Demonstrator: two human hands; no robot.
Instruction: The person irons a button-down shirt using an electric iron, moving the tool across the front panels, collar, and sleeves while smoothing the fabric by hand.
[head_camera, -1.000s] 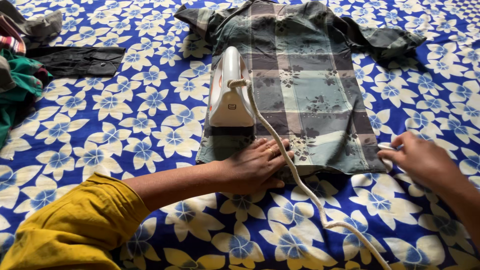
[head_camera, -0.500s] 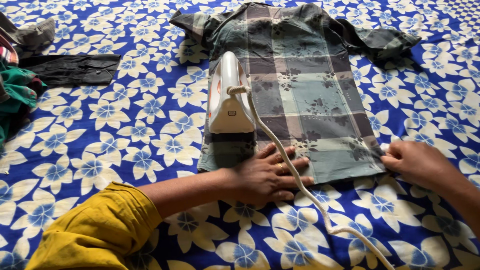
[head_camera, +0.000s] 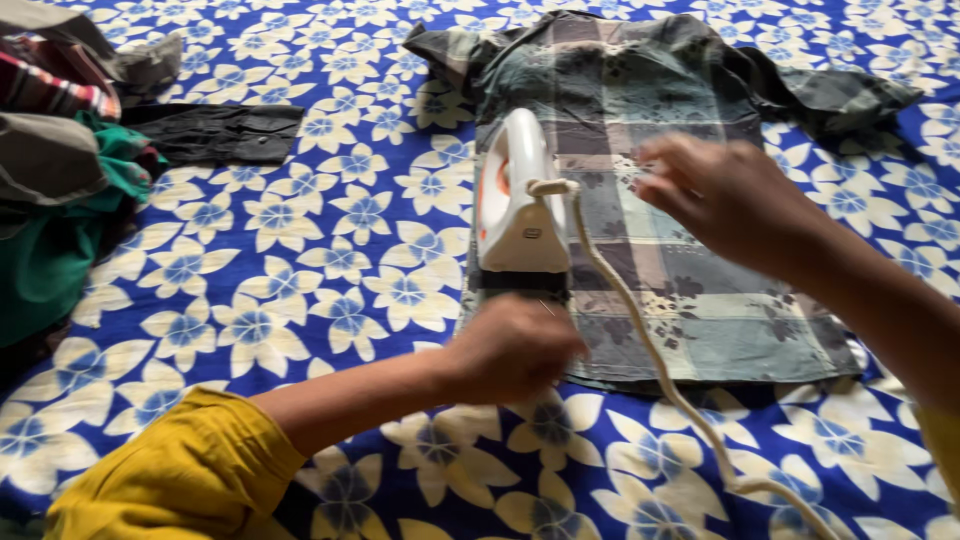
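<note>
Since half a second ago, the right hand (head_camera: 725, 195) has lifted off the shirt's lower right hem and now hovers, blurred, with fingers loosely spread, above the middle of the green-grey checked cotton shirt with dark flower print (head_camera: 700, 300), holding nothing. Meanwhile the left hand (head_camera: 515, 350) has curled from flat into a loose fist at the shirt's lower left hem, just below the iron; whether it pinches the cloth I cannot tell.

One white plastic iron with an orange side panel (head_camera: 515, 200) stands upright on its heel on the shirt's left half. Its single cream braided cord (head_camera: 640, 340) runs from the handle down across the cloth, between the two hands, and off toward the lower right.

Spread flat, the shirt lies on a blue bedsheet printed with white and yellow flowers (head_camera: 300, 270), with both sleeves rumpled at the top. One dark folded garment (head_camera: 215, 130) lies to the left, beside a heap of crumpled clothes in green, grey and red plaid (head_camera: 60, 160). A mustard-yellow sleeve (head_camera: 170, 480) covers the left forearm.
</note>
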